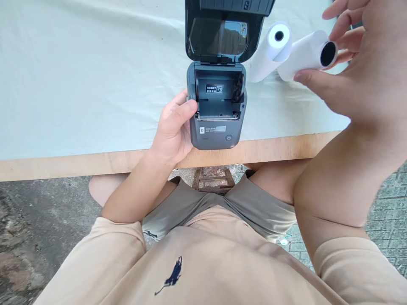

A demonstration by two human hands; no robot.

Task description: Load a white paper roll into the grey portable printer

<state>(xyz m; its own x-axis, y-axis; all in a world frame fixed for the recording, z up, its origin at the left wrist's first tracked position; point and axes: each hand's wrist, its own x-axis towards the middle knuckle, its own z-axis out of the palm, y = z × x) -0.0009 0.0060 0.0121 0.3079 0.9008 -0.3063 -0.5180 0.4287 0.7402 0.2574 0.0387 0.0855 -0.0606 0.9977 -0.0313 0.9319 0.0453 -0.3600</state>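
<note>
My left hand [174, 125] grips the left side of a small dark grey label printer [219, 133], thumb on its edge. The printer's lid [219, 36] is swung up, baring a roll bay [216, 91] with no roll in it. To the right, my right hand [346, 59] curves around the end of a white paper roll [302, 55] with a black core. Its thumb is against the roll's lower side and its fingertips are by the upper edge. This roll is tilted to the right. Beside it, a second white paper roll [270, 55] appears to stand on end.
A pale cloth [95, 76] covers the table, whose bare wooden edge [79, 165] runs close in front of my body. My legs are under the table, near a wooden frame [213, 178]. A dark object is partly hidden behind my right hand.
</note>
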